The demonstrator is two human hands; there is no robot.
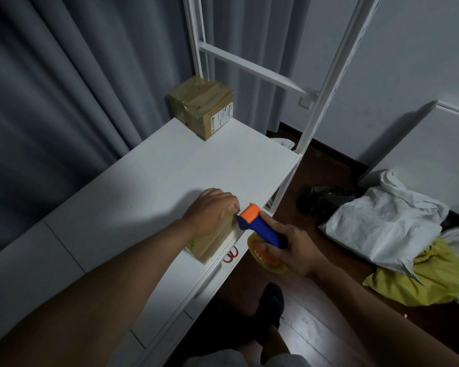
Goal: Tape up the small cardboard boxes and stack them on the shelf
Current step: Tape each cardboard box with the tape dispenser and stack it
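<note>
Two hands work at the near edge of the white shelf [170,165]: the left hand [210,210] lies curled over the top of a small cardboard box [210,242], holding it down, while just to its right the right hand [294,250] is wrapped round the blue handle of an orange-headed tape dispenser [257,221], its toothed edge against the box beside the left fingertips. Well beyond the left hand, at the far corner of the shelf, stands a second taped box [202,107]; to the right of the right hand, white and yellow bags [382,223] lie on the dark floor.

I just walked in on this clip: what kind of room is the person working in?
Probably a room in a home, not a warehouse: grey curtains hang behind a white shelf unit, with a wood floor and bags of laundry or clothes lying beside it.
</note>
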